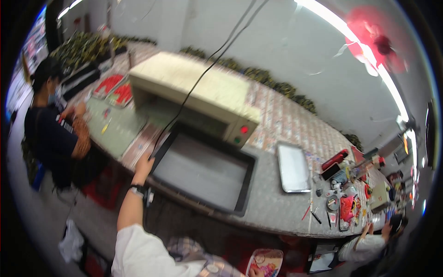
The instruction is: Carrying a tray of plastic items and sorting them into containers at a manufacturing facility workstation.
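My left hand (145, 167), with a dark watch on its wrist, is closed at the left edge of a large black rectangular tray (250, 184). This tray has a grey-white bottom and lies on the table in front of a cream box-shaped machine (194, 78). At the lower edge of the view, my right hand (256, 272) is only partly visible, its fingers closed on the rim of a small pale tray (278, 254). Pink, red and yellow pieces (266, 268) lie in that tray; their kind is too blurred to tell.
A shallow metal tray (294, 167) lies to the right, past it pens and tools (316, 217). Red pieces fill two trays (110, 87) at the left. One person (53, 124) sits at the left, another (369, 242) at the right. A black cable (198, 83) hangs across the machine.
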{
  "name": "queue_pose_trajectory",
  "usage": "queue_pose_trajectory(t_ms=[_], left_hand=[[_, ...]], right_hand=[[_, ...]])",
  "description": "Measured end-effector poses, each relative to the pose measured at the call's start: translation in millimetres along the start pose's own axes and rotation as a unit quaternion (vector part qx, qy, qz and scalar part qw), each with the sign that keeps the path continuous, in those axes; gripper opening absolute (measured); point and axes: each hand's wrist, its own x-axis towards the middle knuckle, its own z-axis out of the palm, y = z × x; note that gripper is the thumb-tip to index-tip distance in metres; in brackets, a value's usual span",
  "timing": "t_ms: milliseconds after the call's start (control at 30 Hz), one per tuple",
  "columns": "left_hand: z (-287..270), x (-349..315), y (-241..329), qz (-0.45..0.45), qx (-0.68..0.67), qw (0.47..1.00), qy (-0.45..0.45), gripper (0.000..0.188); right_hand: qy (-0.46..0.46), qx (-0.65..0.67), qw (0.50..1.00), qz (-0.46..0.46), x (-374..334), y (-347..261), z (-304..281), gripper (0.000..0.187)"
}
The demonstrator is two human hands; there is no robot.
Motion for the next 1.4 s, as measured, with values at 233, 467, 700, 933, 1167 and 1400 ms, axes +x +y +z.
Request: queue_pose_trajectory(t_ms=[233,467,700,933,1167,1400], left_hand=[[9,10,19,-0.01,0.014,1.0,-0.005,0.038],[13,9,-6,-0.034,-0.15,0.988,0.003,0.045],[-38,-58,-36,-0.105,-0.217,0.971,-0.003,0.031],[-63,-68,-37,-0.12,-0.314,0.939,-0.072,0.029],[-31,-12,-77,-0.062,-0.3,0.937,-0.167,0.043],[-31,47,-80,0.036,-0.27,0.924,-0.268,0.047]], right_hand=[[-0.125,-0.247,0.935,-0.222,38,32,12,0.035],[-0.201,-0.075,0.975,-0.057,33,-19,-21,0.023],[-0.202,-0.078,0.962,-0.166,82,-209,-37,0.027],[-0.2,-0.105,0.884,-0.41,27,-449,-40,0.033],[-0.094,-0.245,0.834,-0.486,-55,-615,-56,0.035],[0.078,-0.362,0.784,-0.499,-95,-737,-33,0.043]])
